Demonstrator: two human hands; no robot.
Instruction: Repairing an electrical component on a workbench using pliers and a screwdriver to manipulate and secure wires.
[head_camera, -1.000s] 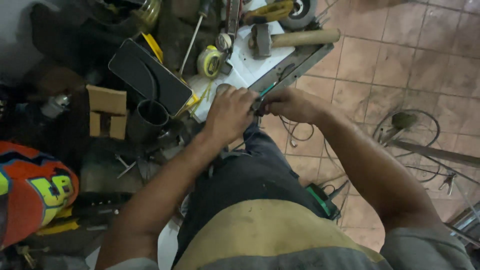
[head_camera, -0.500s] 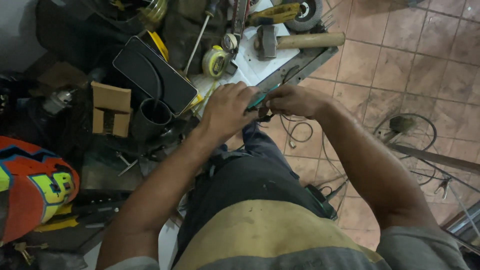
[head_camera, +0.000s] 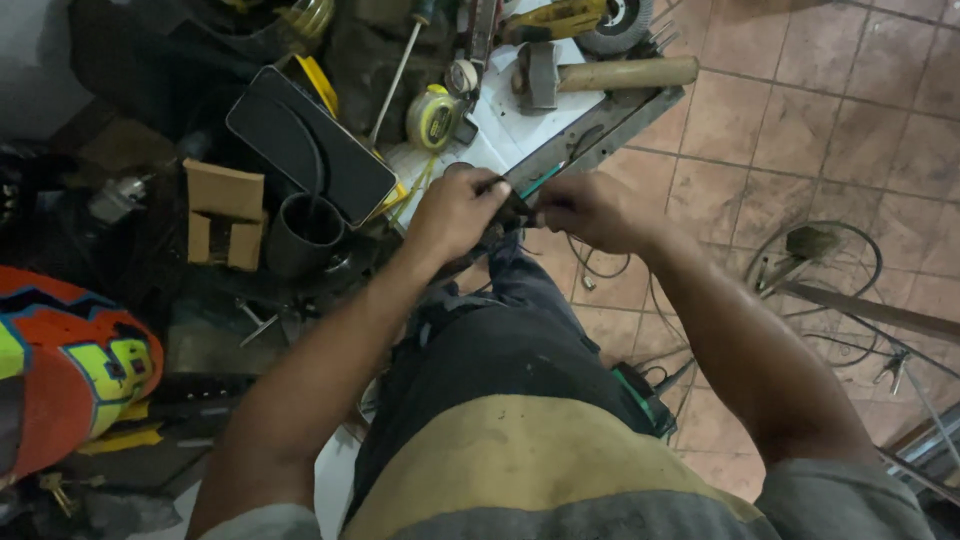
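My left hand (head_camera: 455, 213) and my right hand (head_camera: 585, 208) meet above my knee, close to the edge of a cluttered white board (head_camera: 520, 125). Both pinch a small dark part (head_camera: 517, 207) between their fingertips. A thin teal-handled tool (head_camera: 541, 181) sticks up from between them, held by the right fingers. Thin dark wires (head_camera: 590, 262) hang below the hands towards the tiled floor. What the small part is, I cannot make out.
On the board lie a wooden-handled hammer (head_camera: 600, 73), a yellow tape measure (head_camera: 433, 117), a screwdriver (head_camera: 400, 70) and a yellow power tool (head_camera: 560, 18). A black flat case (head_camera: 310, 143), a dark cup (head_camera: 303, 232) and a cardboard piece (head_camera: 225, 212) sit left. Wire coils (head_camera: 820, 290) lie on the tiles right.
Both hands have stayed together on the small part, shifting slightly. The teal tool now points up and to the right from between the fingers.
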